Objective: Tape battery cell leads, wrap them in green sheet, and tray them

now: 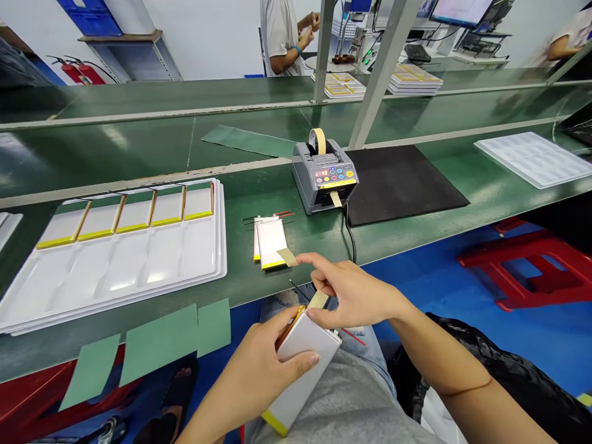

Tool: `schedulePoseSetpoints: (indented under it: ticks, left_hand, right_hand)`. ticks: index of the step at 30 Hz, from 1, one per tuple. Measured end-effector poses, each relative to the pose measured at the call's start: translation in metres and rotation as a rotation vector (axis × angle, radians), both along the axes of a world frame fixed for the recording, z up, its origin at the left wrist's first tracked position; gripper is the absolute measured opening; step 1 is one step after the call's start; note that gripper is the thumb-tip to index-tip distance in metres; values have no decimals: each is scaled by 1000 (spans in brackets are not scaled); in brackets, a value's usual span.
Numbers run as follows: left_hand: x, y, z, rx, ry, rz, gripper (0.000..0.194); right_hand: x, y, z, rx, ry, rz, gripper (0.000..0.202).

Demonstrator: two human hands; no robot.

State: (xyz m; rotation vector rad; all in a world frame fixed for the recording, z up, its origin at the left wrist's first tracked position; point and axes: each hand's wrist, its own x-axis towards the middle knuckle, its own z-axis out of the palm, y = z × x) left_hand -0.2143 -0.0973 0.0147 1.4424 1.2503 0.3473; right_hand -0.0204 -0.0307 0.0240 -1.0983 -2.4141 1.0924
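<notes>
My left hand (259,364) is closed around a flat white pouch battery (308,351) with a yellow edge strip, tilted over my lap. My right hand (356,293) is at the battery's upper end, its thumb on the corner beside a piece of beige tape (318,300). A second tape piece (287,257) sticks to the tip of my stretched right index finger. Red and black wires show near the battery's upper end. Beyond, two more pouch batteries (272,240) with thin wires lie overlapped on the green bench.
A grey tape dispenser (324,176) with a tape end sticking out stands beside a black mat (402,185). At left, stacked white trays (115,271) hold several batteries. Another white tray (536,159) lies far right. A red stool (531,262) stands below. A person (282,43) works behind.
</notes>
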Motion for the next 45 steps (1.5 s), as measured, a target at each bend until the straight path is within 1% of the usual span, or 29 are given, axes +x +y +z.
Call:
schedulePoseSetpoints:
  ticks: [3, 5, 7, 9, 11, 13, 15, 17, 19, 22, 25, 27, 29, 31, 32, 33, 35, 38, 40, 45]
  left_hand:
    - [-2, -3, -8, 3, 21, 57, 46]
    - [-5, -4, -12, 24, 90, 107, 49]
    - [-7, -6, -14, 74, 183, 170, 52]
    - [-7, -6, -14, 149, 239, 216, 52]
    - [-5, -7, -13, 228, 250, 213, 50]
    - [-2, -7, -12, 295, 259, 172, 45]
    - [1, -9, -11, 369, 289, 142, 40]
    - [2, -10, -12, 463, 324, 106, 37]
    - [2, -12, -13, 570, 351, 59, 36]
    - [-1, -13, -18, 703, 384, -11, 33]
    - [-4, -14, -22, 788, 397, -44, 31]
    - [-5, -14, -24, 819, 393, -46, 36]
    - [-6, -14, -25, 795, 391, -34, 50]
    - [-6, -12, -25, 733, 388, -23, 65]
    - [-6, -11, -25, 707, 380, -23, 69]
    - [-6, -11, -25, 694, 368, -27, 69]
    - [-6, -10, -24, 711, 332, -42, 60]
    - [-7, -10, -23, 733, 297, -50, 47]
    - [-8, -10, -23, 731, 293, -58, 45]
    - [-10, -10, -22, 755, 293, -83, 43]
  right_hand:
    - [4, 2, 3, 12, -33, -11, 81]
    - [7, 0, 4, 31, -32, -69, 88]
    - [7, -6, 3, 71, 45, -179, 90]
    - [4, -16, 0, 142, 221, -290, 80]
    - [-2, -27, -4, 241, 395, -347, 66]
    - [-9, -36, -9, 346, 484, -355, 58]
    - [-14, -42, -12, 422, 501, -360, 57]
    - [-17, -44, -14, 432, 505, -377, 60]
    - [-17, -44, -15, 364, 508, -409, 62]
    - [-14, -42, -12, 142, 511, -439, 61]
    - [-10, -39, -9, -90, 520, -415, 60]
    - [-9, -36, -8, -185, 534, -379, 59]
    - [-9, -35, -8, -206, 552, -346, 56]
    - [-10, -35, -10, -165, 567, -328, 52]
    - [-10, -35, -12, -140, 572, -324, 50]
    - [-11, -35, -13, -120, 574, -321, 49]
    - [-10, -34, -14, -120, 576, -307, 49]
    - [-8, -31, -12, -196, 593, -283, 56]
    - [-5, -27, -9, -232, 587, -268, 58]
    - [-2, -20, -4, -234, 506, -201, 57]
